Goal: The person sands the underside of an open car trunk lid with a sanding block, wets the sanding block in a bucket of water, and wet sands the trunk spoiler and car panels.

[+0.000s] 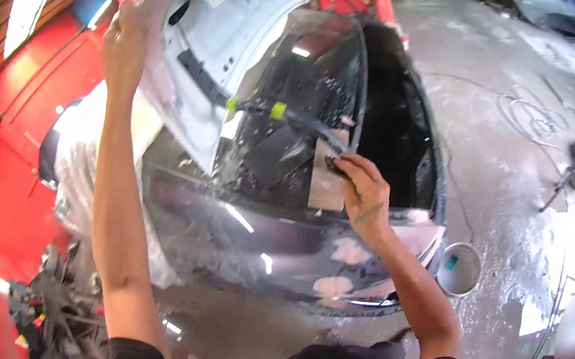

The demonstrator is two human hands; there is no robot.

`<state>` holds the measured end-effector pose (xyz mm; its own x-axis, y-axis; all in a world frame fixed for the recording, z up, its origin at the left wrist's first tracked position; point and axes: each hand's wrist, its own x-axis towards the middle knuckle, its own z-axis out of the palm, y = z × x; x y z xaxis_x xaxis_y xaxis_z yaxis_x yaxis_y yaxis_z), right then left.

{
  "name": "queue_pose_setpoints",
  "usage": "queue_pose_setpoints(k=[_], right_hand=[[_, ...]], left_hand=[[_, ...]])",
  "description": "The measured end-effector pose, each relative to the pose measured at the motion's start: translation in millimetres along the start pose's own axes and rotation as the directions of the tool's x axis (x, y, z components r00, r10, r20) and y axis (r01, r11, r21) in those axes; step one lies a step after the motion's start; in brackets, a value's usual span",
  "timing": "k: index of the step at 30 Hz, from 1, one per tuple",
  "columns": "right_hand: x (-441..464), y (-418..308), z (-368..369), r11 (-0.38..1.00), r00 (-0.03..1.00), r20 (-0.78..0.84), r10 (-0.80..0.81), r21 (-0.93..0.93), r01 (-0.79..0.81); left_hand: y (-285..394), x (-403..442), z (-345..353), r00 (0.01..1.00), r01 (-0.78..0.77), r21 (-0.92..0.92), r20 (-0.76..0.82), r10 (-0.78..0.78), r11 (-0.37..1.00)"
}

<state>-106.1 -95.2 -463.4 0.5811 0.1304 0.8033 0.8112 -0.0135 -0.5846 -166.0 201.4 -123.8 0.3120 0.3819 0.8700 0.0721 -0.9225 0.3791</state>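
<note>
A: Head view. State the position of the banded strip (305, 121) relative to the right hand (364, 196).

B: It extends from the fingers toward the person's left and slightly away from the body. The long axis runs mainly crosswise over the dark glass (315, 62), bending down toward the right hand. Two yellow-green bands mark the portion farther from that hand.

A: Specify the state of the right grip.

B: Fingers and thumb are together, closed on the near end of the strip. The exact contact under the fingertips is too small to confirm.

A: Specify the left hand (124, 46).

B: Raised, at the outer edge of the raised panel (182, 105). Its grip appears closed on that edge; the fingertips are partly hidden.

A: Which hand is nearer to the strip?

B: The right, by direct contact. The left is well apart, beyond the banded end and farther from the body. The panel stands between that end and the left hand.

A: List adjacent items.

B: A brown sheet (325, 182) lies just beside the right fingertips, on the car body (269, 241) side of the strip. A dark sheet (278, 154) lies to its left. A bucket (459, 270) stands on the floor (503, 208), right of the car body.
</note>
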Motion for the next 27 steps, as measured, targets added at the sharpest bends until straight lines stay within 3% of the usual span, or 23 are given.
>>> queue_pose_setpoints(k=[5, 8, 10, 12, 13, 14, 15, 16, 17, 18, 20, 23, 26, 27], right_hand=[[21.7, 2.0, -4.9, 0.979, 0.98, 0.059, -0.192, -0.056, 0.196], [39.4, -5.8, -5.6, 0.949, 0.956, 0.078, -0.282, -0.124, 0.29], [50.0, -6.5, -9.1, 0.921, 0.938, 0.046, -0.345, -0.175, 0.347], [61.7, -8.4, -18.5, 0.882, 0.91, -0.002, -0.414, -0.247, 0.401], [64.6, -8.1, -25.2, 0.869, 0.903, 0.026, -0.429, -0.262, 0.42], [64.9, -4.3, -28.5, 0.854, 0.896, 0.059, -0.441, -0.28, 0.439], [66.2, -0.5, -31.0, 0.836, 0.886, 0.098, -0.453, -0.298, 0.461], [66.4, 1.5, -34.0, 0.819, 0.874, 0.14, -0.465, -0.308, 0.484], [67.6, -0.9, -39.3, 0.829, 0.857, 0.187, -0.479, -0.223, 0.512], [60.2, 7.2, -41.1, 0.816, 0.836, 0.262, -0.482, -0.214, 0.537], [58.6, 11.4, -48.1, 0.836, 0.828, 0.274, -0.489, -0.122, 0.534], [61.6, 17.7, -61.4, 0.83, 0.786, 0.318, -0.531, 0.008, 0.558], [60.8, 27.6, -65.6, 0.779, 0.702, 0.398, -0.591, 0.054, 0.625], [61.6, 27.0, -63.7, 0.798, 0.699, 0.404, -0.59, 0.159, 0.581]], left_hand=[[8.7, -8.0, -5.1, 1.0, 0.015, 0.032, 0.014, -0.015, 0.999], [-16.2, -14.9, 6.4, 0.98, -0.19, -0.147, -0.08, 0.18, 0.971], [-5.6, -64.0, 6.9, 0.855, -0.457, 0.139, -0.203, 0.477, 0.879], [10.0, -151.7, 11.1, 0.898, -0.37, 0.073, -0.227, 0.377, 0.926], [19.4, -196.2, 14.9, 0.947, -0.313, -0.039, -0.091, 0.309, 0.949], [31.3, -240.6, 22.7, 0.985, -0.03, -0.24, 0.16, 0.07, 0.97], [39.0, -275.7, 38.2, 0.868, 0.38, -0.557, 0.49, -0.076, 0.738], [37.7, -315.4, 66.6, 0.823, 0.486, -0.601, 0.56, -0.099, 0.635], [55.4, -335.7, 84.2, 0.689, 0.723, -0.676, 0.696, -0.2, 0.14], [60.2, -349.8, 95.7, 0.661, 0.739, -0.671, 0.74, -0.123, -0.063], [103.3, -355.2, 109.7, 0.661, 0.687, -0.714, 0.691, -0.294, -0.135], [129.3, -349.6, 129.4, 0.627, 0.654, -0.753, 0.588, -0.512, -0.063], [135.2, -348.0, 134.0, 0.511, 0.633, -0.765, 0.527, -0.679, -0.117], [125.0, -348.9, 133.5, 0.541, 0.613, -0.786, 0.489, -0.684, -0.078]])
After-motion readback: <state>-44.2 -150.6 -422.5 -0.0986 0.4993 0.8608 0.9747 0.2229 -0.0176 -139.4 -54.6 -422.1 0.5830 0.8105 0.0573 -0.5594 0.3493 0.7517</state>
